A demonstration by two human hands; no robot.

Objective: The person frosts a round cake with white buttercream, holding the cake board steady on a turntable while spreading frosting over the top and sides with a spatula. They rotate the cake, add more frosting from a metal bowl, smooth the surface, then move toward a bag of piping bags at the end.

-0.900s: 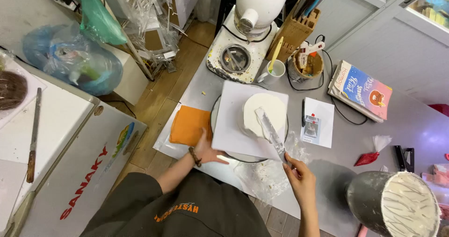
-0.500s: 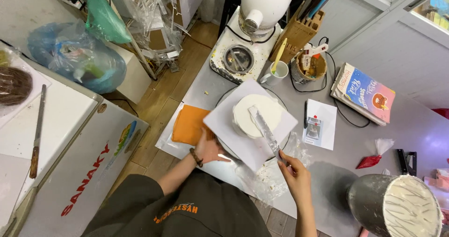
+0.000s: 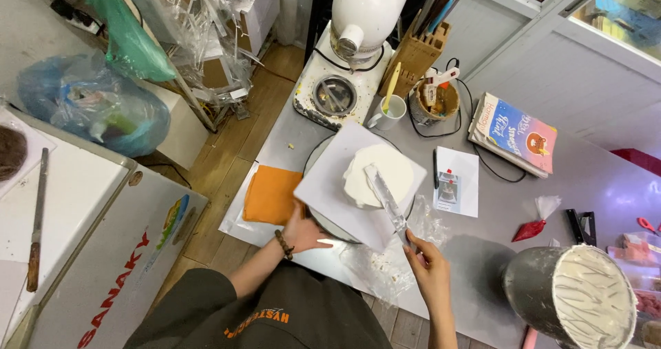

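A round white frosted cake (image 3: 380,173) sits on a square white board (image 3: 334,183) on a turntable. My right hand (image 3: 427,263) grips a long metal spatula (image 3: 385,201) whose blade lies on the cake's top. My left hand (image 3: 306,232) rests at the board's near left corner, next to an orange cloth (image 3: 270,194). A crumpled clear plastic sheet (image 3: 385,266) lies on the steel table by my right wrist.
A metal bowl of white cream (image 3: 575,301) stands at the right. Behind the cake are a stand mixer (image 3: 361,18), a knife block (image 3: 416,56), a cup (image 3: 387,115), a card (image 3: 456,190), books (image 3: 513,132) and a red piping bag (image 3: 533,225). A white chest freezer (image 3: 82,211) is on the left.
The board with the cake has turned on the turntable, its corner swinging towards my left hand. The spatula stays on the cake top.
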